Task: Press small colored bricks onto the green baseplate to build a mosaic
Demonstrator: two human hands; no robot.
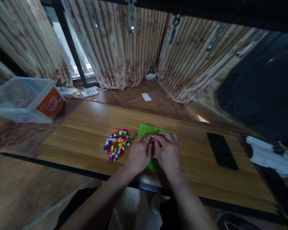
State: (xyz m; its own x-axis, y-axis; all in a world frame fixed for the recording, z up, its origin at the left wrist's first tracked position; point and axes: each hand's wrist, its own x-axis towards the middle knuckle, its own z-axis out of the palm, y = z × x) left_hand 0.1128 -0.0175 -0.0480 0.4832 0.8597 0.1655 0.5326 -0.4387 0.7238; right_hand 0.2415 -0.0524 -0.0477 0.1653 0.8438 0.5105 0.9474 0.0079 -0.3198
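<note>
A green studded baseplate (146,128) lies on the wooden table, partly covered by my hands. Small coloured building bricks (154,149), red, blue and yellow among them, show in the gap between my hands on the plate. My left hand (139,152) is closed, its thumb and bent fingers against the left side of these bricks. From the other side my right hand (168,149) curls over them, thumb and fingertips drawn together. The fingers hide exactly which bricks each hand grips. Left of the plate lies a loose pile of mixed-colour bricks (116,143).
A black phone (222,150) lies on the table's right part, with white papers (270,156) beyond it. At the far left stands a clear plastic bin (16,102) with an orange label. Patterned curtains (124,48) hang behind the table (86,127).
</note>
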